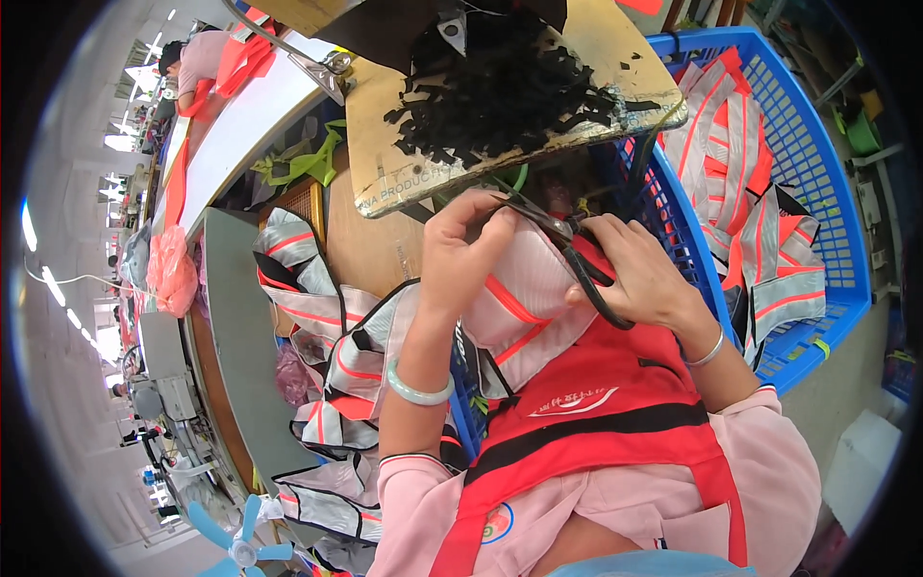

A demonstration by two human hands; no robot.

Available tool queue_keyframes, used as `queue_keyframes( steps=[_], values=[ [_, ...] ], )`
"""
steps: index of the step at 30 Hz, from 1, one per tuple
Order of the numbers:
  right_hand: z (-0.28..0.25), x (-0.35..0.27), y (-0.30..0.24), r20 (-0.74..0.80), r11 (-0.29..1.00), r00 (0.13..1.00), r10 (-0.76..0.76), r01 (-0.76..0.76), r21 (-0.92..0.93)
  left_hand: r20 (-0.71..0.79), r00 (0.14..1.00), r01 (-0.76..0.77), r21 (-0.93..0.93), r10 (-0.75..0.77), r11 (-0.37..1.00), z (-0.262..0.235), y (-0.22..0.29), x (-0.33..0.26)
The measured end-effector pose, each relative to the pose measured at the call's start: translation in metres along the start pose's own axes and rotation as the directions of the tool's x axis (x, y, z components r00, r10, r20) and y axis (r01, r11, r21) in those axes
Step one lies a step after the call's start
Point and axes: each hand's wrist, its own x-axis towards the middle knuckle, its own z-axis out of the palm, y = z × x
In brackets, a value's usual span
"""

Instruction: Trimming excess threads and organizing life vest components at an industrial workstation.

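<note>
In front of my red apron lies a piece of silver-grey reflective fabric [527, 274] with orange-red stripes and dark edging. My left hand [466, 252] pinches its upper edge between thumb and fingers. Black-handled scissors [588, 274] are in my right hand [639, 274], with its fingers around the handles. The blades point up and left toward my left fingertips, close to the fabric's edge. Exactly where the blade tips meet the fabric is hidden by my left hand. More striped strips [351, 361] trail off to the left of my left forearm.
Just beyond my hands, a tan board [385, 173] carries a heap of black scraps [500, 96]. A blue plastic basket [851, 231] at the right holds striped reflective pieces [740, 163]. Farther left, a person [202, 67] leans over a long white table [236, 139]. A light-blue fan [242, 550] stands lower left.
</note>
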Motion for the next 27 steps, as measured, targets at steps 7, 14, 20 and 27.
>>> queue_keyframes(
  steps=[7, 14, 20, 27],
  values=[
    [0.006, 0.01, 0.008, -0.011, 0.996, 0.999, 0.039, -0.038, 0.082, 0.022, 0.999, 0.035, 0.004, -0.035, 0.999, 0.001, -0.005, 0.011],
    [-0.004, 0.021, 0.007, -0.146, 0.973, 0.984, 0.103, -0.069, 0.222, -0.063, 0.998, -0.001, 0.021, 0.002, 1.0, -0.018, 0.003, 0.031],
    [-0.069, 0.059, 0.051, -0.436, 0.949, 0.886, 0.159, -0.259, -0.182, -0.043, 0.997, -0.051, 0.12, 0.057, 0.991, -0.044, 0.037, 0.07],
    [-0.105, 0.11, 0.092, -0.43, 0.86, 0.882, 0.195, -0.364, -0.357, -0.027, 0.999, -0.026, 0.269, 0.034, 0.963, -0.051, 0.043, 0.122]
  ],
)
